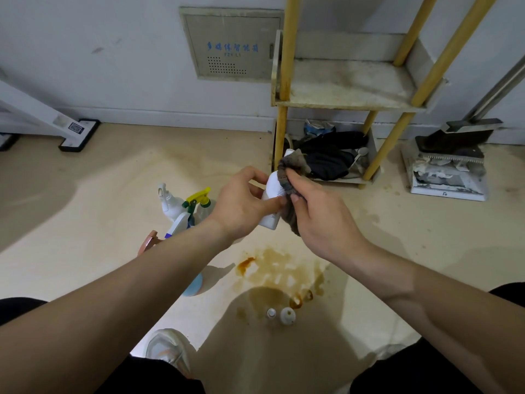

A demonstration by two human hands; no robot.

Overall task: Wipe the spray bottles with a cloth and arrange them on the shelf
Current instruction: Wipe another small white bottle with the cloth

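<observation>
The white bottle (273,191) is up in the air in front of me, tilted, its top toward the shelf (349,89) and its base toward me; my left grip (241,203) is curled round its side, thumb across the front; my right grip (321,217) pinches the grey-brown cloth (287,177), which is bunched against the bottle's upper right side and hangs down past its base.

Below and to the left, on the floor (85,223), stands a cluster of spray bottles: a white one (170,203), one with a yellow and green trigger (199,199), and a blue and white one (177,224) leaning beside them; a pale blue bottle (193,285) shows partly under my left forearm.

Nearer me a brown stain (278,271) spreads over the floor; two small white bottles (287,315) stand at its near edge.

The shelf has yellow posts; its middle board is dirty; dark cloth items lie on the lowest board; a dustpan (449,177) sits to its right.
</observation>
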